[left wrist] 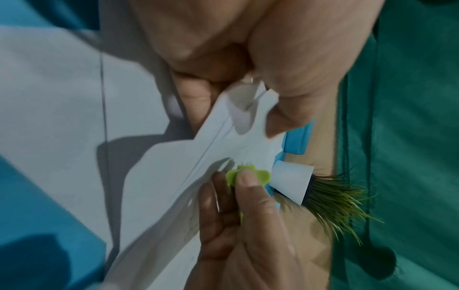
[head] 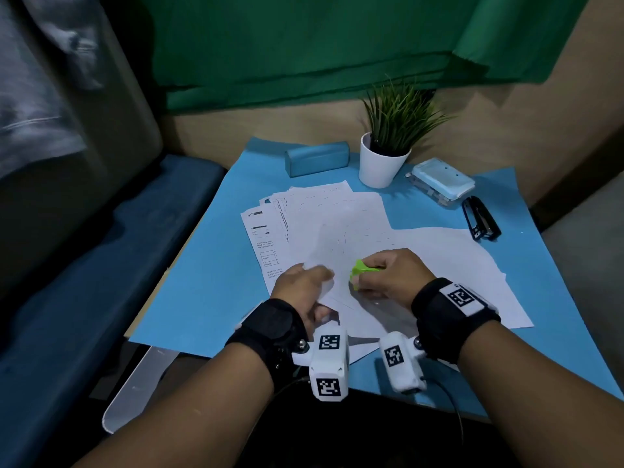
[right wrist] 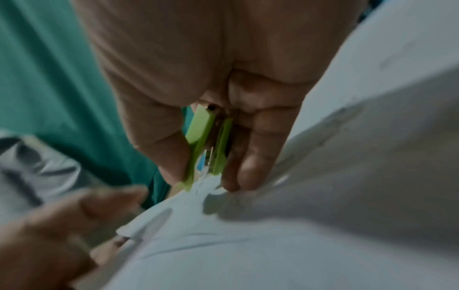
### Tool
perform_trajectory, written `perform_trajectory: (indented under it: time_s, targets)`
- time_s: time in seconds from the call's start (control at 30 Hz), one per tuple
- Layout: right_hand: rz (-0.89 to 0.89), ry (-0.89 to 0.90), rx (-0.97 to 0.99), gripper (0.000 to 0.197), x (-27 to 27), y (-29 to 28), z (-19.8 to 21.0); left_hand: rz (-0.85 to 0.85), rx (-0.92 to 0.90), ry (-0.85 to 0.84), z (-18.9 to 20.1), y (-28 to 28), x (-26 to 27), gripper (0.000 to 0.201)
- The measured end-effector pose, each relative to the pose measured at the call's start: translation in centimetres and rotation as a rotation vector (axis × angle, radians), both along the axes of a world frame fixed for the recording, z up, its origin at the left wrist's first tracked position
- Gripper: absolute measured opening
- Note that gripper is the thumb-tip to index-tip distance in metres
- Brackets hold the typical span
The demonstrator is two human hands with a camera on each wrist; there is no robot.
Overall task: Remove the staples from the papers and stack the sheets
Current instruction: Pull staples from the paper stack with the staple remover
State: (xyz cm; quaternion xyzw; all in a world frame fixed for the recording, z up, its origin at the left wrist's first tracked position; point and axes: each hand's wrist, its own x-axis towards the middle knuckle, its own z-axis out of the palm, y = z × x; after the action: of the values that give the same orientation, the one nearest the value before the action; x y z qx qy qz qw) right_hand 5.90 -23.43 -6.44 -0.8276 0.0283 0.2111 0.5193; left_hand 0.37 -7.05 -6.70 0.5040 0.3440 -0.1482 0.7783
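Looking down through the head view, I see my left hand [head: 305,288] pinching the lifted corner of a stapled paper set [head: 329,292], thumb underneath and fingers curled over the top, while my right hand [head: 388,275] squeezes a lime-green staple remover [head: 363,269] against that same corner. Loose white sheets [head: 324,217] fan out across the blue mat [head: 209,282] beyond my hands, some printed, some blank. Farther back stand a blue case [head: 315,158], a potted plant [head: 385,153] in a white pot, a pack of tissues [head: 439,180] and a black stapler [head: 481,219] lying near the mat's right edge. From the left wrist view, my left thumb and fingers [left wrist: 280,121] clamp the curled paper corner [left wrist: 244,115] tightly between them, and the right hand's [left wrist: 238,225] fingertips press the green remover [left wrist: 248,174] down on the sheet just beside a small staple mark. From the right wrist view, which is blurred, my right thumb and fingers [right wrist: 250,164] are pressed together around the remover [right wrist: 206,145], its metal claws meeting the paper [right wrist: 273,245] at the tip; the left hand [right wrist: 62,225] is a blur at the lower left, touching the paper's edge.
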Motion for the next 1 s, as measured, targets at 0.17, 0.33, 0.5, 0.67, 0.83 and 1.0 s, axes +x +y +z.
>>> perform_trajectory:
  time_s: [0.17,0.33,0.5,0.67,0.83,1.0]
  targets:
    - [0.196,-0.236,-0.423,0.026,0.2,0.6,1.3,-0.113,0.028,0.063,1.4,0.9,1.3,0.048]
    - [0.314,-0.356,-0.621,0.038,-0.2,1.7,1.8,-0.201,0.157,-0.029,1.2,1.1,1.4,0.003]
    - [0.338,-0.379,-0.745,0.028,-0.8,2.5,1.9,-0.203,0.177,-0.061,-0.6,1.0,0.7,0.011]
    - [0.332,-0.37,-0.789,0.03,-1.5,3.2,2.2,-0.154,0.138,-0.067,-0.7,0.7,-0.3,0.014]
    - [0.309,-0.341,-0.8,0.033,-2.0,3.8,2.6,-0.136,0.079,-0.11,-0.8,0.5,-1.0,0.025]
    - [0.265,-0.273,-0.789,0.027,-2.1,4.2,2.8,-0.1,0.007,-0.131,-1.2,0.3,-1.2,0.024]
